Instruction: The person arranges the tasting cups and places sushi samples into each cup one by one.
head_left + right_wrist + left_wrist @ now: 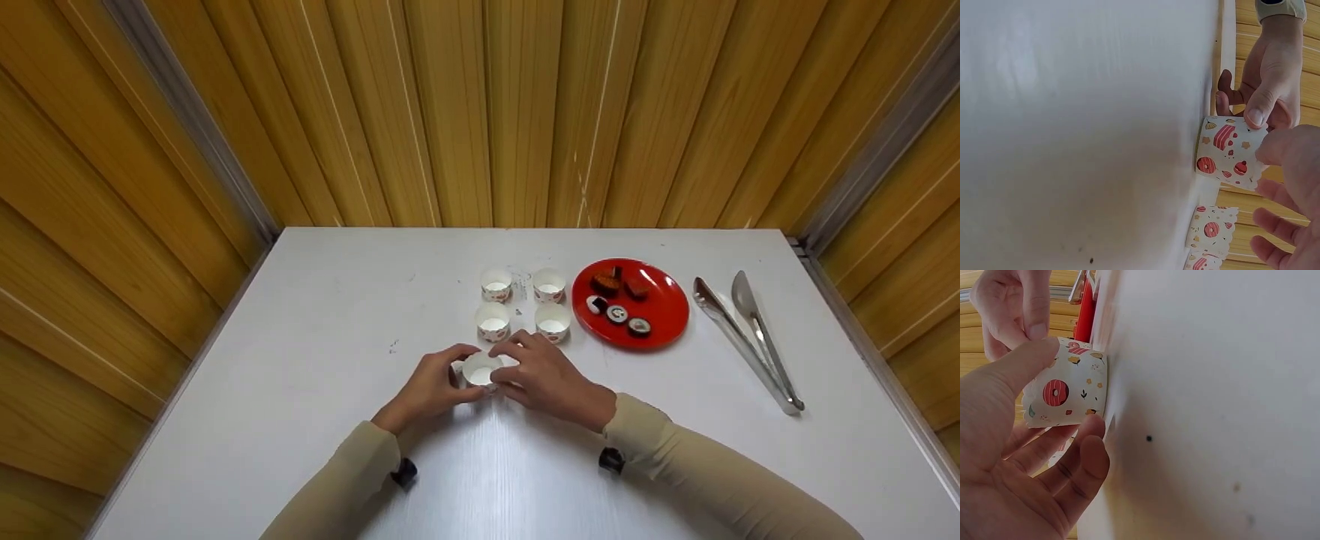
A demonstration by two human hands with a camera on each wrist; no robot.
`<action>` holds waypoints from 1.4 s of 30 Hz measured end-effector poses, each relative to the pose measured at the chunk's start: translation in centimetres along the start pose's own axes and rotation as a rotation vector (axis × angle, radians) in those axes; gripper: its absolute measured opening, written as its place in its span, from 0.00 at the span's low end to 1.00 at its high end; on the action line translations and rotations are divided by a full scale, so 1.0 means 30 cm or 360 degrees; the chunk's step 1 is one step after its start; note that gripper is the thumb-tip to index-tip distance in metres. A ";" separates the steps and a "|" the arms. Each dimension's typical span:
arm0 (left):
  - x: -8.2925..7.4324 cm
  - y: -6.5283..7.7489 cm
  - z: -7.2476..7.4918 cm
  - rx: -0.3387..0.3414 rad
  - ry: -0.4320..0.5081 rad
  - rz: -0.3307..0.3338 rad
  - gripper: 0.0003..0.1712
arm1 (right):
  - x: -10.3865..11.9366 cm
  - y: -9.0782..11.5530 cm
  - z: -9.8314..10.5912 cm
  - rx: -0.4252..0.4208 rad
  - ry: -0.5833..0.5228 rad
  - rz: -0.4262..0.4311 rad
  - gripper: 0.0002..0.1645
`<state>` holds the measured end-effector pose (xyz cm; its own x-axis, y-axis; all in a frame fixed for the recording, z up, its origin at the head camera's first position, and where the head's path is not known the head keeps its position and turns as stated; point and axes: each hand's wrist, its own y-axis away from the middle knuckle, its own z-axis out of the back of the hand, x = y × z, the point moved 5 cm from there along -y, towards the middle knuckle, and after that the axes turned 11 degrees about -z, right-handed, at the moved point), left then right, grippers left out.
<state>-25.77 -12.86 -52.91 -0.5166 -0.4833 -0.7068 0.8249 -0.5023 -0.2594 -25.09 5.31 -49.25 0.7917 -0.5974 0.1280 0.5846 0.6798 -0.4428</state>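
A white paper baking cup (481,375) with a scalloped rim stands near the middle of the table, both hands around it. Its side is printed with a pink doughnut and other sweets, as the left wrist view shows on the cup (1078,391). My left hand (429,386) grips it from the left, thumb on the near side and fingers on the far side. From the right, my right hand (551,379) pinches its rim, with the thumb on the cup (1224,149) in the right wrist view. Several matching cups (493,330) stand just beyond the hands in two rows.
A red plate (666,300) right of the cups bears several sushi pieces (616,314). Metal tongs (739,341) lie spread farther right on the white table (337,315). Wood-panelled walls (450,112) rise behind and at both sides.
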 end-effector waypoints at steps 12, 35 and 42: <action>-0.002 -0.002 -0.005 -0.0025 0.0030 -0.0026 0.40 | 0.009 0.006 0.000 -0.0115 -0.0060 0.0035 0.04; 0.001 -0.008 -0.012 -0.0051 0.0064 0.0003 0.35 | 0.003 0.006 0.067 -0.0271 -0.0104 0.0091 0.09; -0.001 -0.005 -0.013 -0.0016 0.0080 0.0048 0.34 | -0.022 0.021 0.132 -0.0258 -0.0111 0.0038 0.12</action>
<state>-25.77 -12.48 -53.11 -0.4797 -0.4612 -0.7465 0.8422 -0.4808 -0.2441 -24.54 7.83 -46.10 0.8188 -0.5469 0.1746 0.5335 0.6126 -0.5832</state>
